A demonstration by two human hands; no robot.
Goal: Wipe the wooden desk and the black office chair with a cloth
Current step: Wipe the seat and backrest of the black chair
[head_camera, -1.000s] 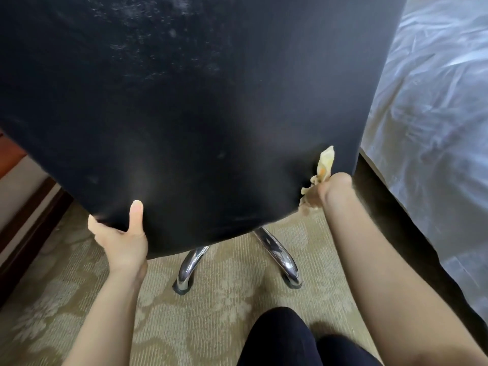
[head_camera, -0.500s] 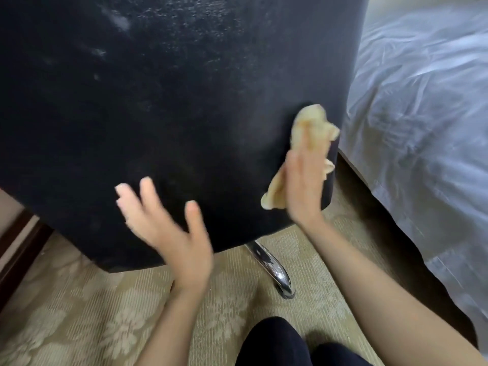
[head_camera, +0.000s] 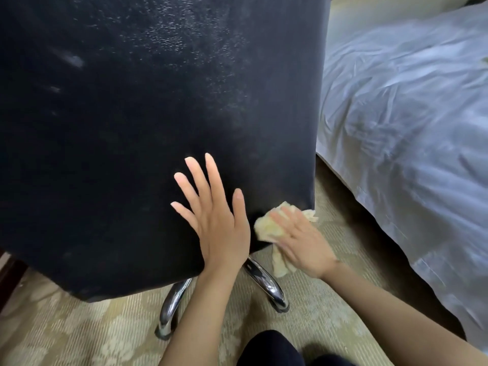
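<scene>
The back of the black office chair (head_camera: pixel 148 122) fills most of the view, with dusty pale smears near its top. My left hand (head_camera: pixel 214 215) lies flat against its lower part, fingers straight and spread. My right hand (head_camera: pixel 301 241) presses a crumpled yellow cloth (head_camera: pixel 269 224) with straight fingers onto the chair back's lower right corner; part of the cloth hangs below my palm. The wooden desk is out of sight.
Chrome chair legs (head_camera: pixel 266 283) stand on the patterned beige carpet (head_camera: pixel 79 328) under the chair. A bed with a white sheet (head_camera: pixel 412 128) runs close along the right. Dark wood skirting (head_camera: pixel 10 273) shows at the left edge. My dark-clad knee (head_camera: pixel 266 350) is at the bottom.
My left hand let go of the chair's bottom edge and moved right to lie flat on the back. My right hand swept the cloth up and then down to the lower right corner.
</scene>
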